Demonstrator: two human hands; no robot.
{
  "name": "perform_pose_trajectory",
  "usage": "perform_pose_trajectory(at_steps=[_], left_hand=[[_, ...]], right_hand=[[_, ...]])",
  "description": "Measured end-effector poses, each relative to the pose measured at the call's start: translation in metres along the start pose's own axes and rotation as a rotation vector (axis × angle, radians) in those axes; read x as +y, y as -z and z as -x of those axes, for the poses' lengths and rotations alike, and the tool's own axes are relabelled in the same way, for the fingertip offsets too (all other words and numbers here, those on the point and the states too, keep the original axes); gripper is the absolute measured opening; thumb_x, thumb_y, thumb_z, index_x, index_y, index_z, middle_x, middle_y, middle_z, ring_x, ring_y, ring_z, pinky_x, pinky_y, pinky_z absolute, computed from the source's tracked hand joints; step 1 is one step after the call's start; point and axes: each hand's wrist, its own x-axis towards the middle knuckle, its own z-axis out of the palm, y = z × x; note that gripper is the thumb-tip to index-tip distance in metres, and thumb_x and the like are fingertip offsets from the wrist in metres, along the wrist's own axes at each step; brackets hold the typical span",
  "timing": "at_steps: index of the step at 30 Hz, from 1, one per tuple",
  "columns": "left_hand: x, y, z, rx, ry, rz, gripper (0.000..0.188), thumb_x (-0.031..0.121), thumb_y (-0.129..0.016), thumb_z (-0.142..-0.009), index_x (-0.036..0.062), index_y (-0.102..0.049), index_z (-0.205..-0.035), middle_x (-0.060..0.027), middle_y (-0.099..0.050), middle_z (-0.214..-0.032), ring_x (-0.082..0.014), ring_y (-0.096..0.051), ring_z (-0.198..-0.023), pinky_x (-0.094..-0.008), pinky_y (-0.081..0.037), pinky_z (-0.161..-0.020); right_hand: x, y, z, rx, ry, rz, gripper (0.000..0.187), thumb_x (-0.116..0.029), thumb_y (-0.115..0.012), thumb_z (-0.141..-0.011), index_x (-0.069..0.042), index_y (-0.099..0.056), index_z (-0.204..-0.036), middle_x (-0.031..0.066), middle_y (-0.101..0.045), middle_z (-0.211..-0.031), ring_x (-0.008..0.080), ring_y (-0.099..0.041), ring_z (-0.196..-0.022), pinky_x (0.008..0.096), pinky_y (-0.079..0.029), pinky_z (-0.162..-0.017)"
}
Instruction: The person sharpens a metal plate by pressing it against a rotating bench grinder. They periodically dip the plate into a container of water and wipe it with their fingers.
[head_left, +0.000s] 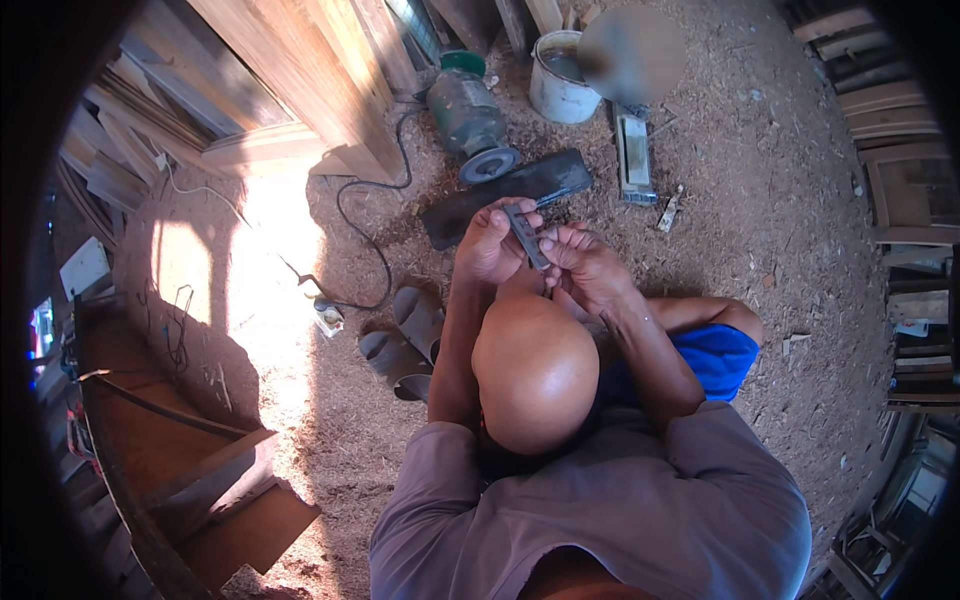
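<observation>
Above my raised knee, both hands hold a small flat dark metal blade [525, 236], rectangular and tilted. My left hand [487, 246] grips its upper end, fingers curled behind and thumb alongside. The fingers of my right hand [590, 268] pinch the lower end. Just beyond my hands, a long black slab [555, 183] lies on the ground. Behind it is a green bench grinder [466, 112] with a round grey wheel [489, 165] facing me. To the right, a pale sharpening stone [634, 150] sits in a narrow holder.
A white bucket [562, 105] of liquid stands beyond the slab. A black cord [345, 215] curves across the shavings-covered ground on the left. Grey slippers [405, 335] lie by my left arm. Planks [300, 70] lean at the upper left; wooden frames [905, 180] line the right.
</observation>
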Motion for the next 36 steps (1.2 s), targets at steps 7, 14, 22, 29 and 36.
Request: perform_pose_trajectory(at_steps=[7,14,22,29,36], left_hand=[[0.002,0.005,0.002,0.010,0.022,0.041,0.037,0.031,-0.064,-0.089,0.0026,-0.060,-0.111,-0.0091,-0.068,-0.104,-0.0185,-0.066,-0.094,-0.0365,-0.056,-0.080],[-0.003,0.004,0.002,0.067,-0.024,0.039,0.032,0.027,-0.064,-0.089,0.0054,-0.059,-0.111,-0.0096,-0.067,-0.104,-0.0193,-0.066,-0.094,-0.0386,-0.056,-0.079],[-0.007,0.022,0.006,0.189,-0.106,-0.194,0.014,0.009,-0.058,-0.093,0.0047,-0.056,-0.106,-0.0081,-0.065,-0.094,-0.0159,-0.064,-0.081,-0.0329,-0.055,-0.073],[-0.006,0.044,0.010,0.600,0.010,-0.514,0.008,0.008,-0.061,-0.091,0.0054,-0.058,-0.098,-0.0058,-0.065,-0.091,-0.0116,-0.064,-0.078,-0.0229,-0.054,-0.068],[-0.011,0.101,0.005,0.709,0.019,-0.657,0.010,0.008,-0.066,-0.088,0.0045,-0.059,-0.094,-0.0049,-0.065,-0.085,-0.0074,-0.058,-0.070,-0.0206,-0.049,-0.062]], right_hand=[[0.001,-0.003,0.000,0.010,0.011,0.044,0.008,-0.013,-0.062,-0.091,-0.005,-0.062,-0.094,-0.0012,-0.061,-0.077,0.0046,-0.052,-0.060,0.0163,-0.043,-0.054],[-0.002,-0.005,0.003,0.024,-0.013,-0.014,0.006,-0.012,-0.062,-0.091,-0.006,-0.062,-0.092,-0.0007,-0.061,-0.076,0.0050,-0.052,-0.059,0.0169,-0.044,-0.053],[0.002,0.010,-0.015,0.172,-0.043,-0.181,0.015,-0.021,-0.055,-0.096,-0.008,-0.061,-0.094,0.0015,-0.061,-0.074,0.0076,-0.052,-0.058,0.0214,-0.046,-0.052],[0.024,0.051,-0.066,0.351,0.034,0.138,0.017,-0.024,-0.055,-0.096,-0.008,-0.060,-0.093,0.0021,-0.065,-0.078,0.0062,-0.049,-0.057,0.0216,-0.043,-0.054],[0.042,0.077,-0.122,0.383,0.096,0.604,0.009,-0.011,-0.056,-0.091,-0.004,-0.062,-0.092,0.0010,-0.065,-0.078,0.0058,-0.052,-0.063,0.0215,-0.043,-0.061]])
